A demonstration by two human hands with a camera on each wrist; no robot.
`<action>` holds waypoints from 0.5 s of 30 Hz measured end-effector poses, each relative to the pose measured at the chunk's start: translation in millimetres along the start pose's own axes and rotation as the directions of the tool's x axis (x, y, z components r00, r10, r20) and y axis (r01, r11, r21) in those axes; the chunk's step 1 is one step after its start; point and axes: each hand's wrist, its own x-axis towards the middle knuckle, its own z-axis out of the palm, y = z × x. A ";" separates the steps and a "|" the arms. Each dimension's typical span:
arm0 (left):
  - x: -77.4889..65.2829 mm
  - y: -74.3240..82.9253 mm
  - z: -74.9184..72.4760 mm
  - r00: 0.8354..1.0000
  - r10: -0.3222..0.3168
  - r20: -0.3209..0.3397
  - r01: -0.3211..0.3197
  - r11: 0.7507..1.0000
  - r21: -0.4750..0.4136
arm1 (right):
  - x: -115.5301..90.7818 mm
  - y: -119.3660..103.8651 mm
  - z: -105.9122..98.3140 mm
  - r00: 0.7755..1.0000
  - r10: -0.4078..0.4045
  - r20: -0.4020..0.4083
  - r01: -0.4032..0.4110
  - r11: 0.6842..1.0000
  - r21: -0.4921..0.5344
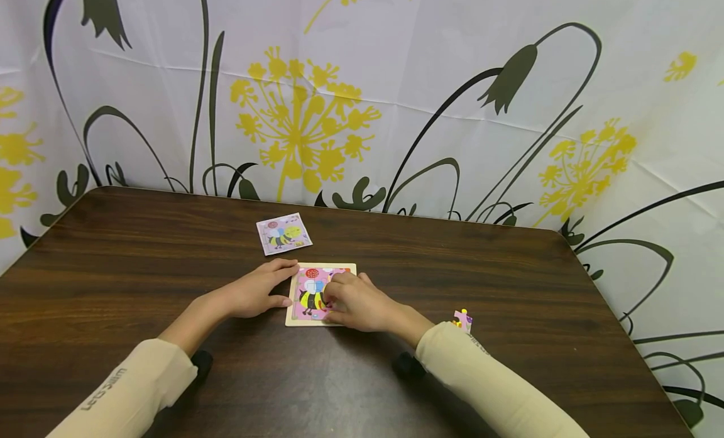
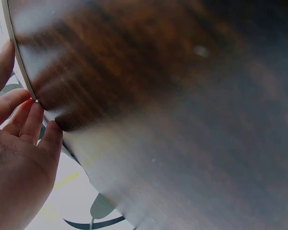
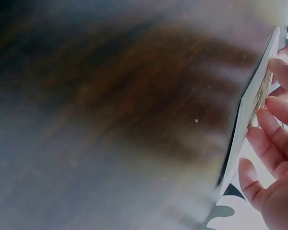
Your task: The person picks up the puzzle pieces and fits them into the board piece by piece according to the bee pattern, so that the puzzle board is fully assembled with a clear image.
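A square jigsaw puzzle [image 1: 308, 307] with a bee picture on pink lies in a pale wooden frame on the table. My left hand [image 1: 261, 290] rests at the frame's left side, fingers stretched and thumb by the edge. In the left wrist view, its fingertips [image 2: 32, 98] meet the frame's rim. Over the puzzle's right half, my right hand [image 1: 362, 303] bends its fingers down and pinches a puzzle piece, mostly hidden under them. The right wrist view shows those fingertips [image 3: 259, 115] right at the pieces inside the frame [image 3: 236, 153].
A square picture card [image 1: 284, 233] of the same bee lies behind the puzzle. Beside my right sleeve [image 1: 486, 375] sits a loose puzzle piece [image 1: 462, 320], partly covered by it. The dark wooden table [image 1: 170, 249] ends at a flower-printed cloth [image 1: 430, 67].
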 end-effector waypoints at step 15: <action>0.2 0.6 -0.1 1.000 0.005 -0.002 -0.005 1.000 -0.001 | -3.0 3.1 0.6 0.998 -0.063 -0.013 0.063 0.998 0.018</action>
